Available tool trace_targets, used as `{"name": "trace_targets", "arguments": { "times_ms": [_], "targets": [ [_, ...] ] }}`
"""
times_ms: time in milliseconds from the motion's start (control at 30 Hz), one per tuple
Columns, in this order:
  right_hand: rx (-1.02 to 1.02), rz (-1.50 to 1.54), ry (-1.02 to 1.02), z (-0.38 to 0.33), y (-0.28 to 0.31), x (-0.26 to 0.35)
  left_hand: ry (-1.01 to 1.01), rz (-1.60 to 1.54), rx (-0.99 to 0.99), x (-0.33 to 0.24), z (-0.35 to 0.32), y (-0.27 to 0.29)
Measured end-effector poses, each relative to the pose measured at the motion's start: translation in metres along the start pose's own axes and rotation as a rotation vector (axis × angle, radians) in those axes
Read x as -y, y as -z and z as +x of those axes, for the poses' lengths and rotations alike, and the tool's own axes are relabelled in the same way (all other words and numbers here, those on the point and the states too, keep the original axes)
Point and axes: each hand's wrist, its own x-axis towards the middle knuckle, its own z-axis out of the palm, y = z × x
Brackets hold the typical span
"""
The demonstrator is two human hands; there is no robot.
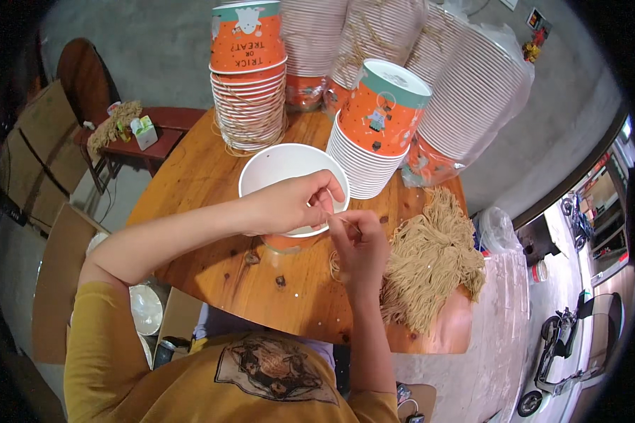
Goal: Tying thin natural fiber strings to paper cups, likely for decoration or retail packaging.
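Note:
A white-lined paper bucket [261, 168] with an orange outside stands upright on the wooden table in front of me. At its near right rim my left hand [293, 201] reaches over the opening, fingers curled into a pinch. My right hand [361, 247] is just outside that rim, thumb and finger pressed together close to the left fingertips. A thin tan string [334, 266] hangs in a loop beside my right hand and seems to run up between both pinches; the fingers hide much of it. To the right lies a large bundle of tan strings [430, 264].
Stacked orange-and-white buckets [250, 106] wound with string stand at the back left. Another bucket stack [374, 134] is behind the bucket, near bagged stacks [451, 84]. A red bench [169, 118] stands far left, a cardboard box [60, 282] near left. The wooden table [212, 275] has a curved edge.

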Motion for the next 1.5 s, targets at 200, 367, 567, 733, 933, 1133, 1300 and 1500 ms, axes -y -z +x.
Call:
{"name": "trace_targets", "arguments": {
  "times_ms": [200,367,567,733,933,1133,1300,1500],
  "targets": [
    [-0.011,-0.033,-0.019,0.000,-0.002,-0.001,-0.041,0.322,-0.054,-0.006,-0.006,0.001],
    [-0.066,-0.124,0.098,-0.005,-0.007,0.004,-0.038,0.387,-0.059,-0.006,-0.006,-0.005],
    [-0.129,-0.135,0.225,-0.007,-0.009,0.001,-0.085,0.482,-0.260,-0.008,-0.011,-0.020],
    [-0.139,-0.175,0.247,-0.009,-0.009,-0.002,0.053,0.224,-0.290,-0.007,-0.011,-0.019],
    [-0.114,-0.094,0.184,-0.010,-0.009,-0.001,0.004,0.096,-0.254,0.004,-0.006,-0.015],
    [-0.084,0.183,-0.082,-0.010,-0.008,-0.008,-0.062,0.027,-0.153,0.000,-0.004,-0.014],
    [-0.071,0.324,-0.128,-0.010,-0.007,-0.018,-0.036,0.037,-0.107,-0.004,-0.002,-0.013],
    [-0.088,0.361,-0.142,-0.009,-0.006,-0.008,-0.061,0.000,-0.095,0.001,0.002,-0.012]
  ]
}}
